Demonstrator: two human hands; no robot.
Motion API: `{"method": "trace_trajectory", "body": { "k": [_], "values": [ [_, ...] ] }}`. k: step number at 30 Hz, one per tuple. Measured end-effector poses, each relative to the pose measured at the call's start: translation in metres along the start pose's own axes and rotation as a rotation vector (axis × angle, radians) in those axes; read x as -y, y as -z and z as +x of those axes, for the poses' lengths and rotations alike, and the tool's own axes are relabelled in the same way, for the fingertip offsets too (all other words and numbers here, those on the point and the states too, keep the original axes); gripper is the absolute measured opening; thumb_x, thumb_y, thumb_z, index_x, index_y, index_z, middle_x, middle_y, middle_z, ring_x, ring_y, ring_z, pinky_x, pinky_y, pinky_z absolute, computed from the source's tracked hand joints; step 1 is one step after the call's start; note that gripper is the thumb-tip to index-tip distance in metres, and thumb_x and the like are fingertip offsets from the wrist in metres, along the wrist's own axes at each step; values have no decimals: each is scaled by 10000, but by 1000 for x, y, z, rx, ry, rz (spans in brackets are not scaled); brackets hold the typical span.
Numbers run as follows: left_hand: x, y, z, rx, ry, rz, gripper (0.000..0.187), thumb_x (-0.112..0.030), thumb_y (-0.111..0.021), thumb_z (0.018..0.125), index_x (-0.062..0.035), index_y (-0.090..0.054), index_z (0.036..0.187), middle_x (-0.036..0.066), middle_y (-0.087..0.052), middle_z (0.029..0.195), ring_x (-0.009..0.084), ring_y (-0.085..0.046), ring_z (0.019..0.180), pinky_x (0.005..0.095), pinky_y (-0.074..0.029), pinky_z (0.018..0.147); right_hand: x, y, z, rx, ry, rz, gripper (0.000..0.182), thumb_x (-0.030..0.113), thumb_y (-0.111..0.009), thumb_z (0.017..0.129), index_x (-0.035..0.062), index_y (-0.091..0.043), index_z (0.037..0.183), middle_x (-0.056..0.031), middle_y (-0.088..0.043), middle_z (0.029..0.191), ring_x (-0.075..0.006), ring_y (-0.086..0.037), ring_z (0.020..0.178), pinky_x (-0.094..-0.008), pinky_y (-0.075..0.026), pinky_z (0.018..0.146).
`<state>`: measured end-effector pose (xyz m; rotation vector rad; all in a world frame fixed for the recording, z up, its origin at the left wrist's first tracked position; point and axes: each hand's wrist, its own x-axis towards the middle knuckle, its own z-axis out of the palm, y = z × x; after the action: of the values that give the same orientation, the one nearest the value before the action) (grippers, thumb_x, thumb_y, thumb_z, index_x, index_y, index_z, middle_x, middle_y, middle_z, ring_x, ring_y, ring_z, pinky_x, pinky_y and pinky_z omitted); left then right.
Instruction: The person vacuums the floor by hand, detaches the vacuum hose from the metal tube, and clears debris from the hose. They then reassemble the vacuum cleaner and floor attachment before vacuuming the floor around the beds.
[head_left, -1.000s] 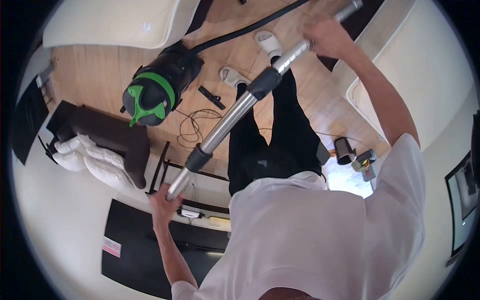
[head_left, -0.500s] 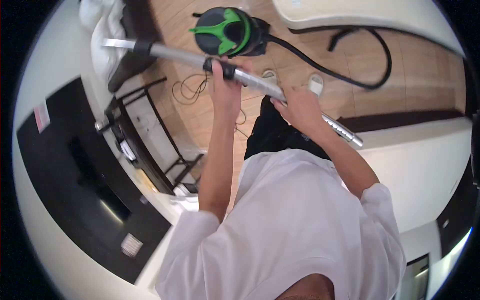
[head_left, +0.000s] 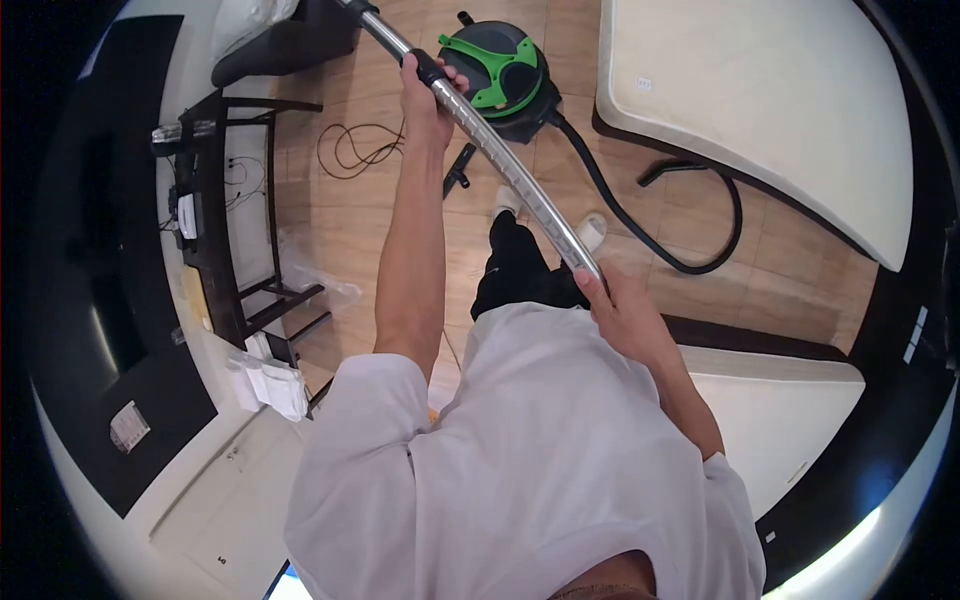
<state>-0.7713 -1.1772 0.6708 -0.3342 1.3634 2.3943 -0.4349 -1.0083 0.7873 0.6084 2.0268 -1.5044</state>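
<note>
A silvery telescopic vacuum cleaner wand [head_left: 520, 178] runs slantwise across the view, from the top down toward my waist. My left hand [head_left: 428, 112] is closed around it at the black collar in its upper part. The lower end lies in my right hand [head_left: 628, 312], its fingers wrapped round the tube and partly hidden. The wand's far end is cut off by the top edge. Behind the wand, a black and green vacuum cleaner [head_left: 520, 82] stands on the floor, with its black hose [head_left: 612, 205] curving off to the right. A small black attachment [head_left: 460, 170] lies near my feet.
White mattresses on dark bases, one bed [head_left: 750, 90] at upper right and another bed [head_left: 770, 400] at right, border the tiled floor. A dark table frame [head_left: 222, 220] stands at left. A thin cable [head_left: 350, 150] lies coiled on the floor beside it.
The wand has swung steeper, its far end passing out of the top edge. My right hand has shifted from the wand's middle to its lower end. My left hand stays at the collar.
</note>
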Motion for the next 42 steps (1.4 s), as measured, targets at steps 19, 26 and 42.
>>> {"method": "trace_trajectory", "body": {
  "k": [19,26,42],
  "values": [
    [156,-6,-63,-52,420,-8,431,-488,-484,1038,-70,-537,945,75,-585,708,230,-624,663,387,-568,618,-21,-14,67,-55,-44,-154,591,493,-398,1090,-50,-540,908,-242,-605,706,-407,-649,690,-481,-509,671],
    [143,-3,-65,-35,399,26,467,-532,-512,1034,-68,-563,1016,67,-633,779,229,-660,720,368,-565,717,-1,2,78,66,-168,287,549,527,-430,1081,-4,-569,1063,-41,-560,716,-144,-596,611,-291,-489,576],
    [103,34,-65,-175,301,-126,430,-489,-516,1044,-67,-532,960,82,-587,788,223,-614,712,385,-562,710,-18,-58,71,-233,30,303,565,498,-490,1065,-7,-640,862,-40,-525,592,-120,-468,547,-326,-371,513]
  ]
}}
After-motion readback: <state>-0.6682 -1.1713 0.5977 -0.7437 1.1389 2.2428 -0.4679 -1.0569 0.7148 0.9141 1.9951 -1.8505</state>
